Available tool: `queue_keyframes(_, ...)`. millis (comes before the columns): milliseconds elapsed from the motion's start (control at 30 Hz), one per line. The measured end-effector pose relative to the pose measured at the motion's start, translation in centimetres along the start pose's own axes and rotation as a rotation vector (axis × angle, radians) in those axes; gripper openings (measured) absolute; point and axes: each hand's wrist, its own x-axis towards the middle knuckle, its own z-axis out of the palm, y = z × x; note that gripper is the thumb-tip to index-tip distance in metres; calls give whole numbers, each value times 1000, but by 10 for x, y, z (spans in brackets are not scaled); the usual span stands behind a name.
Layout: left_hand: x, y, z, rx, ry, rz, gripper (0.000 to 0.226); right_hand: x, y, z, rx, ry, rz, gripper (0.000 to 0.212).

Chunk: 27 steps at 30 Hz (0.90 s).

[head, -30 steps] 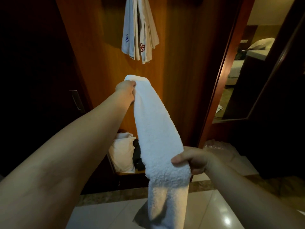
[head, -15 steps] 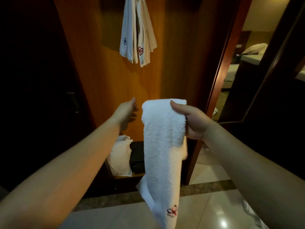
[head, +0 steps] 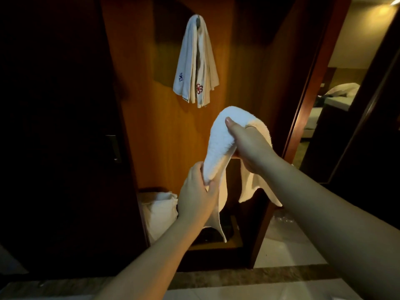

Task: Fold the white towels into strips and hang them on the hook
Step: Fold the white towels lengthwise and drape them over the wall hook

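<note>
- White towel [head: 218, 144], folded to a strip, draped over my right hand [head: 246, 146], thumb pinching its crown; left hand [head: 198, 191] grips the near tail.
- Step in hand, I judge: carrying it to the hook [head: 197, 20].
- Next: lift up and left, over the hung towels [head: 195, 68].
- Room: open air ahead; door frame [head: 303, 94] close on the right.

two hands [head: 197, 191] [head: 249, 146], one held towel [head: 218, 139], two hung towels [head: 195, 61], one hook [head: 197, 19]

No readable text is showing anywhere. The white folded towels hanging on the hook [head: 195, 61] are bearing only small embroidered flower emblems, one blue, one red.
</note>
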Motion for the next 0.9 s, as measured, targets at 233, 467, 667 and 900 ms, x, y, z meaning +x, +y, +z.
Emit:
queue_keyframes(233,25,-42,-19,248,-33,-33,8,24,-18,-29,179,176,-28,39)
queue_keyframes(467,53,-75,-74,360,43,-79,14,53,5,-65,335,338,94,64)
queue_keyframes(667,57,-74,-103,115,-9,-177,13,62,10,-75,436,395,143,63)
queue_keyframes(900,63,-51,-149,-1035,-5,-44,46,68,2,-88,675,449,206,63)
